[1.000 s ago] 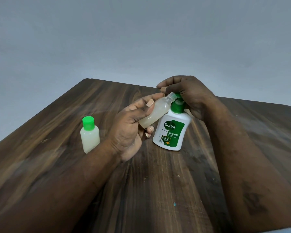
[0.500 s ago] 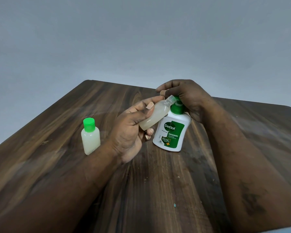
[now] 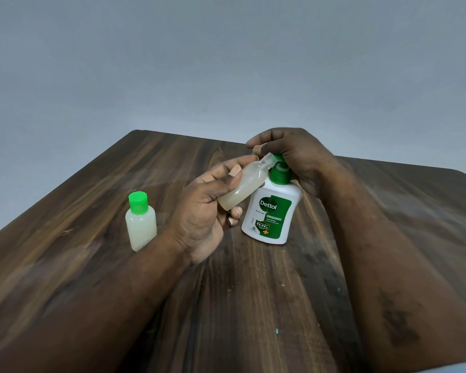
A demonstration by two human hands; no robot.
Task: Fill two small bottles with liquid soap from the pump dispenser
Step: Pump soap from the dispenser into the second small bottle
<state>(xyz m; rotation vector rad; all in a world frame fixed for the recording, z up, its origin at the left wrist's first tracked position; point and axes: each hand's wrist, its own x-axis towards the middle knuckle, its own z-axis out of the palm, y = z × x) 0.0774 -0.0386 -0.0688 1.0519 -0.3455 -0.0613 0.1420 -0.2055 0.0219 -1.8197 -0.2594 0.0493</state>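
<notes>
A white pump dispenser (image 3: 271,211) with a green label and green pump stands mid-table. My right hand (image 3: 297,154) curls over the pump head and grips it from above, hiding most of the pump. My left hand (image 3: 207,203) grips a small uncapped clear bottle (image 3: 242,184), tilted, its open neck up at the green spout. The bottle holds pale cloudy soap in its lower half. A second small bottle (image 3: 140,220) with a green cap stands upright to the left, filled with pale soap.
The dark wooden table (image 3: 253,305) runs to far edges in front of a plain grey wall. A tiny green speck (image 3: 276,330) lies on the wood near me. My forearms cross the near part of the table.
My right hand and the pump head dipped half a second ago and have come back up a little. The tilted bottle stays at the spout in my left hand.
</notes>
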